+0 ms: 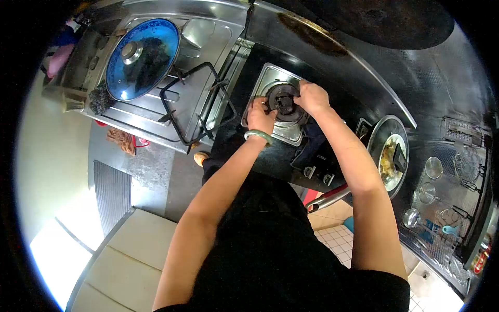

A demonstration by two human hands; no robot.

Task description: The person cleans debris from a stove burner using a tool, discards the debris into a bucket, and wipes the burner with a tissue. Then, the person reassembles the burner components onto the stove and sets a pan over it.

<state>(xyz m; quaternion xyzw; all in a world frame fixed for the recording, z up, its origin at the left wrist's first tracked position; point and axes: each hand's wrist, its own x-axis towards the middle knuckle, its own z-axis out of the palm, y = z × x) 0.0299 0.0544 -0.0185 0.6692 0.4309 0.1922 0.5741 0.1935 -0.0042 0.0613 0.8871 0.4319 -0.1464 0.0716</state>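
Both hands are at a dark round burner part (284, 100) over the square metal burner tray (267, 77) on the black stove. My left hand (261, 116), with a green bangle at the wrist, curls its fingers on the part's left edge. From the upper right, my right hand (312, 98) grips the part's right side, its fingertips partly hidden. A dark cloth (312, 139) lies on the stove just below the tray, close to two control knobs. The black pot support (193, 104) rests on the steel counter to the left.
A blue glass lid (143, 59) lies on the sink counter at upper left. A covered pan (387, 156) stands on the right of the stove, its red and metal handle (332, 197) sticking out. Ladles and strainers (427, 192) hang at the far right.
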